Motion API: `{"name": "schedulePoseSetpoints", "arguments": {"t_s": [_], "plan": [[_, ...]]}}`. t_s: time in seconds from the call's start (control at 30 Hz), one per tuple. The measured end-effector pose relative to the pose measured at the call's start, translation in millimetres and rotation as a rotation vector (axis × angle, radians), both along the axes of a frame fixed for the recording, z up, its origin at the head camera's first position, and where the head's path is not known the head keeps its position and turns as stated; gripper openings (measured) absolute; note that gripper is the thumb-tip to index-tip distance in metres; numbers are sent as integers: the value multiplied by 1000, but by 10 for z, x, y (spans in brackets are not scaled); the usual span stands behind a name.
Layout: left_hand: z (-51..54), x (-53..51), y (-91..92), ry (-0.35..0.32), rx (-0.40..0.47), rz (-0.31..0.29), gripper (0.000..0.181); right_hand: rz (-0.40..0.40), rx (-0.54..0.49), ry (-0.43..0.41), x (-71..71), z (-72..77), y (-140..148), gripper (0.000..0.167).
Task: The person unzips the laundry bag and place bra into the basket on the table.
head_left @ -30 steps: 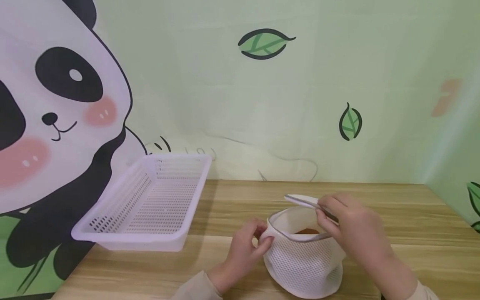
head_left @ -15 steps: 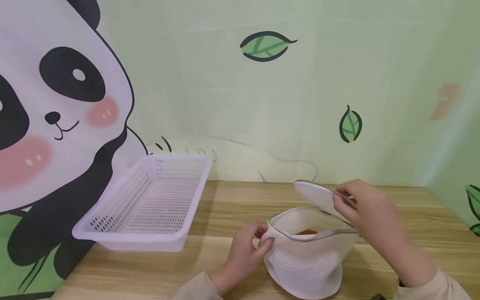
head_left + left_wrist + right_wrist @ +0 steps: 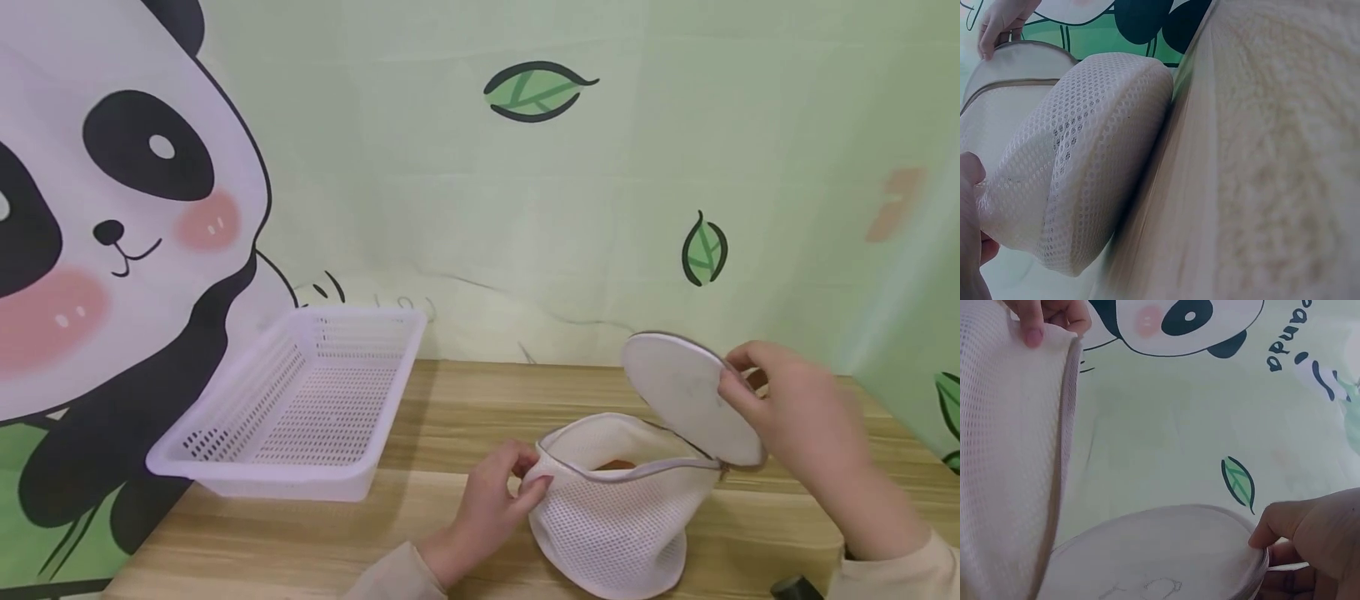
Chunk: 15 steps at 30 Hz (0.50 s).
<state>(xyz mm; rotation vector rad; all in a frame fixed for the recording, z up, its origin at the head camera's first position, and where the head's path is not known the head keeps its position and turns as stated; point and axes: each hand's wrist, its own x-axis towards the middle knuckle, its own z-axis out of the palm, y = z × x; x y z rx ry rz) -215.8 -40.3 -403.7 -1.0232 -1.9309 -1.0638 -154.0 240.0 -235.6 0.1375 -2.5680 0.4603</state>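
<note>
A white, round-based soft mesh bag (image 3: 607,529) is stood upright on the light wood-grain surface (image 3: 480,396), right of centre, its mouth uncovered and edged with a grey zip (image 3: 633,475). Inside, a reddish-brown thing (image 3: 618,464) is only partly shown; what it is cannot be told. At the bag's left side, the rim is pinched by the left hand (image 3: 491,492), its grip clamped with the thumb laid on the outer face. A flat, round, white lid with grey edging (image 3: 686,396) is held tilted above the right rear of the mouth; its right edge is clamped in the grip of the right hand (image 3: 806,412). Both wrists are covered by beige sleeves (image 3: 397,575). By the right forearm, a black object (image 3: 797,588) is cut off by the lower frame edge. Well to the left, a white rectangular plastic basket with slotted walls (image 3: 281,485) is set on the surface. Behind everything, a pale green backdrop (image 3: 420,167) is printed with a large black-and-white panda (image 3: 165,258) and green leaves (image 3: 536,92).
</note>
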Motion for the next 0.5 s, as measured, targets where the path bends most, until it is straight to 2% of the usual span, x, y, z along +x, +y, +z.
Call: {"name": "schedulePoseSetpoints", "arguments": {"t_s": [0.2,0.5], "plan": [[5,13,-7,-6,-4,-3,25,-55,4,-73,-45,-31,176,28],[9,13,-12,-19,-7,25,24,-71,-36,-53,-93,-180,384,26]]}}
